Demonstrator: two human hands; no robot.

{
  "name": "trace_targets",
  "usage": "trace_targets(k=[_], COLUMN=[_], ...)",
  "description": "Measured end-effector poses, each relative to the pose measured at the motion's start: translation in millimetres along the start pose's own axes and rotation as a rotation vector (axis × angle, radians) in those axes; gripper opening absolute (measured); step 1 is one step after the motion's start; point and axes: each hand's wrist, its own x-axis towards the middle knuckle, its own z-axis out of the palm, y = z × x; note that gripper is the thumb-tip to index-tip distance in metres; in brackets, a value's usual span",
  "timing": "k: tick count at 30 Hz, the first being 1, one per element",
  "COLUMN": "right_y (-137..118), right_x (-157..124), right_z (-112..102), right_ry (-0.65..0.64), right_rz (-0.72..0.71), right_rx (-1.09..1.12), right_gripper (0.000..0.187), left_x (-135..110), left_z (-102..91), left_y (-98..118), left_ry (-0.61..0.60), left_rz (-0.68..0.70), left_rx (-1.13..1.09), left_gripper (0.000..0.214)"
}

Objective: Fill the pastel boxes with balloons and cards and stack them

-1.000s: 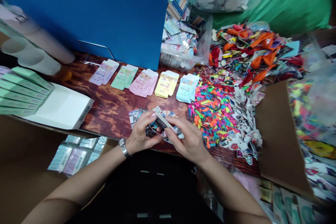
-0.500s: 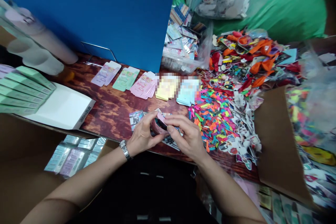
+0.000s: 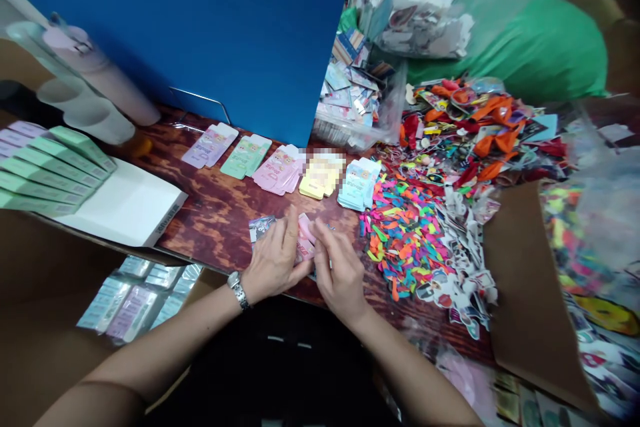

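My left hand (image 3: 274,259), with a metal watch on the wrist, and my right hand (image 3: 339,273) meet at the near edge of the wooden table (image 3: 215,210). Together they hold a small pink card packet (image 3: 304,245), fingers closed on it. Under them lies a small pile of picture cards (image 3: 261,227). Beyond, five flat stacks of pastel packets lie in a row: purple (image 3: 210,145), green (image 3: 245,155), pink (image 3: 277,169), yellow (image 3: 321,177), blue (image 3: 359,183).
A heap of colourful balloons (image 3: 403,223) lies right of my hands, with stickers (image 3: 463,260), orange ribbons (image 3: 493,120) and a brown cardboard sheet (image 3: 525,280) beyond. A clear tub of cards (image 3: 353,100) stands behind. Blue panel (image 3: 200,27) at back; green boxes (image 3: 45,170) at left.
The dark picture card seen between my hands earlier is gone from sight; a pink packet is now held there. Both hands have lowered toward the table. The camera has tilted slightly.
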Motion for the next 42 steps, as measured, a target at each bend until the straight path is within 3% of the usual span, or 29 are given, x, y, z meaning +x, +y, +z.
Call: trace_targets(k=[5, 11, 15, 19, 23, 27, 31, 35, 38, 42], right_y=[-1.8, 5.5, 5.9, 3.3, 8.0, 12.0, 8.0, 7.2, 10.5, 14.2], right_x=[-15.5, -5.8, 0.5, -6.6, -16.6, -15.7, -7.6, -4.8, -6.0, -8.7], right_z=[23.1, 24.3, 21.4, 28.4, 40.3, 55.0, 66.7, 68.6, 68.2, 68.6], right_ry=[0.024, -0.147, -0.197, -0.129, -0.102, -0.163, -0.274, -0.291, -0.270, -0.252], right_rz=[0.084, 0.143, 0.079, 0.020, -0.046, -0.129, -0.228, -0.253, -0.217, -0.247], right_rx=[0.018, 0.244, 0.179, 0.066, -0.001, 0.013, 0.107, 0.141, 0.128, 0.111], right_gripper=[0.057, 0.061, 0.062, 0.064, 0.063, 0.064, 0.069, 0.073, 0.069, 0.062], left_x=[-0.1, -6.2, -10.0, -9.8, -11.7, -22.0, -39.2, -58.1, -70.4, -80.9], left_z=[-2.9, -13.9, -17.0, -15.1, -13.2, -20.1, -41.7, -70.1, -82.6, -80.8], left_y=[-2.7, -13.6, -17.2, -17.4, -17.8, -22.9, -50.6, -102.5, -134.2, -148.5], left_ry=[0.011, -0.020, -0.019, -0.029, -0.100, -0.180, -0.176, -0.015, -0.056, -0.127], left_rz=[-0.006, -0.088, -0.111, -0.069, -0.063, -0.127, -0.233, -0.385, -0.485, -0.546], left_rx=[0.021, 0.040, 0.023, 0.050, 0.092, 0.126, 0.258, 0.584, 0.758, 0.790], left_gripper=[0.090, 0.094, 0.093, 0.092, 0.091, 0.093, 0.094, 0.089, 0.080, 0.076])
